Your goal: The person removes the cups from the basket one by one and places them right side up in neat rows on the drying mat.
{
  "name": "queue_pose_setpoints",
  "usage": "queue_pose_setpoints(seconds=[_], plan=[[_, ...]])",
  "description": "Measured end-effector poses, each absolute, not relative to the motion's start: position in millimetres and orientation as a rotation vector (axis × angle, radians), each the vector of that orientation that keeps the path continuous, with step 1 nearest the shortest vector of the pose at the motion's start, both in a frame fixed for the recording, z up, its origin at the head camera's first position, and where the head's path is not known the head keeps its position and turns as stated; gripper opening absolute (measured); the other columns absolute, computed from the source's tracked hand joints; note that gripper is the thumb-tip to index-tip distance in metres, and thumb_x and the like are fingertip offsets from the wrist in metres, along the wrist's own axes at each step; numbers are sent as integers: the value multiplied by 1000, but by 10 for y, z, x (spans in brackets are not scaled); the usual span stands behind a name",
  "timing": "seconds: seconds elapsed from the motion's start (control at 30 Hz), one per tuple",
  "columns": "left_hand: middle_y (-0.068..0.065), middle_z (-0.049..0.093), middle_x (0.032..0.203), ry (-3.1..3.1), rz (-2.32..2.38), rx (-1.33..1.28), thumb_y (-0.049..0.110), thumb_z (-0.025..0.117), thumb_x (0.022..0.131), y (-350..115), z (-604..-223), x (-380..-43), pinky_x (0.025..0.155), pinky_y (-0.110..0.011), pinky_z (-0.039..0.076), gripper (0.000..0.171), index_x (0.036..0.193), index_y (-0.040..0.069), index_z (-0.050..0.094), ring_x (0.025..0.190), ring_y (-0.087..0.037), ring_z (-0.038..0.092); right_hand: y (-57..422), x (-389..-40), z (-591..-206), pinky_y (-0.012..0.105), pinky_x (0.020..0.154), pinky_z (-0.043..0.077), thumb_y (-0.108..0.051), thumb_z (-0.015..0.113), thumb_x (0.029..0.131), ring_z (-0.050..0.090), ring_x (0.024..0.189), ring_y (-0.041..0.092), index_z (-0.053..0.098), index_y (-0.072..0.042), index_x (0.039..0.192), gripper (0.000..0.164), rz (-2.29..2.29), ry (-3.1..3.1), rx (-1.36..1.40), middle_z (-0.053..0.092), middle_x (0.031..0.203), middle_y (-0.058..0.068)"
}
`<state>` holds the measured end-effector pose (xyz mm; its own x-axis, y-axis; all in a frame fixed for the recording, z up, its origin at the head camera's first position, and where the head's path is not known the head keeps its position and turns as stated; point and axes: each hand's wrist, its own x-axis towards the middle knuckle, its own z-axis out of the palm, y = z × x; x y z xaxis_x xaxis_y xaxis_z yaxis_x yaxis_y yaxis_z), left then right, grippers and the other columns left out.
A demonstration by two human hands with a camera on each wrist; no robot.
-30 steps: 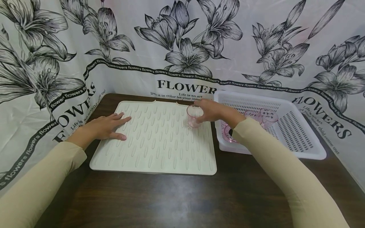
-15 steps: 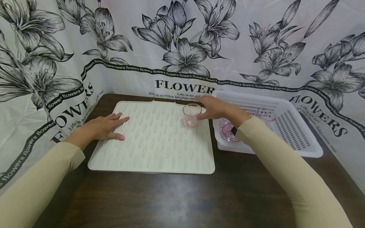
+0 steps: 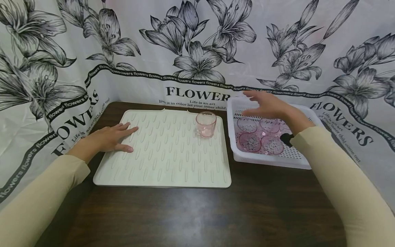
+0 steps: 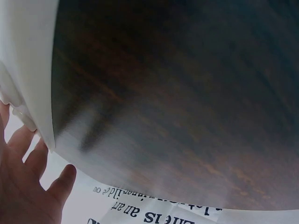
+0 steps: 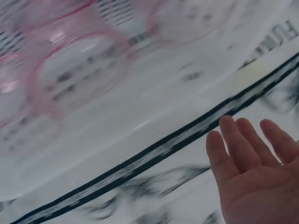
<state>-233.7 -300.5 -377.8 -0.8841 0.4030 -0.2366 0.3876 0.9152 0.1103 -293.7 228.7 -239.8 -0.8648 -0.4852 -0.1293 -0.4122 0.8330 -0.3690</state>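
On the left part of a cream ribbed drying mat point(image 3: 160, 154) rests my left hand point(image 3: 108, 139), its fingers spread. One pink-tinted clear glass point(image 3: 206, 125) stands upright near the mat's far right corner, with no hand on it. My right hand point(image 3: 268, 105) hovers over the white perforated basket point(image 3: 232, 151), fingers extended and holding nothing. Inside that basket several pink glasses point(image 3: 250, 142) stand together, their round rims facing up. The right wrist view shows the open palm point(image 5: 261, 186) beside the basket, with the glasses blurred.
A dark wooden table point(image 3: 185, 216) lies beneath the mat and basket. Behind it hangs a white cloth point(image 3: 135, 89) printed with black flowers and lettering. A small black object point(image 3: 287, 139) sits by my right sleeve.
My right hand has let go of the glass on the mat and moved right, over the basket. The glass stays in place. My left hand keeps its position on the mat.
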Motion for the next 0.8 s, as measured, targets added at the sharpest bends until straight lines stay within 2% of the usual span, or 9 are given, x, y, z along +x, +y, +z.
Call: queue_pose_setpoints(seconds=[0.33, 0.47, 0.8], plan=[[-30, 25, 157, 2823, 112, 607, 65, 62, 86, -3002, -3776, -2323, 104, -73, 27, 94, 155, 9, 33, 142, -53, 25, 3170, -2907, -2499, 68, 109, 25, -35, 73, 92, 30, 139, 52, 24, 2, 155, 89, -485, 2833, -468, 25, 157, 31], [-31, 25, 157, 2819, 107, 611, 68, 60, 85, -3002, -3752, -2317, 103, -73, 28, 96, 155, 9, 33, 141, -53, 26, 3373, -2896, -2573, 69, 107, 25, -32, 74, 91, 28, 138, 55, 22, 6, 154, 91, -497, 2816, -406, 22, 156, 34], [-30, 25, 157, 2821, 107, 610, 69, 59, 85, -3017, -3751, -2289, 102, -73, 30, 96, 155, 10, 33, 142, -53, 25, 3658, -2876, -2712, 70, 108, 22, -34, 78, 86, 21, 141, 56, 11, 1, 157, 104, -623, 2726, -276, 12, 159, 34]])
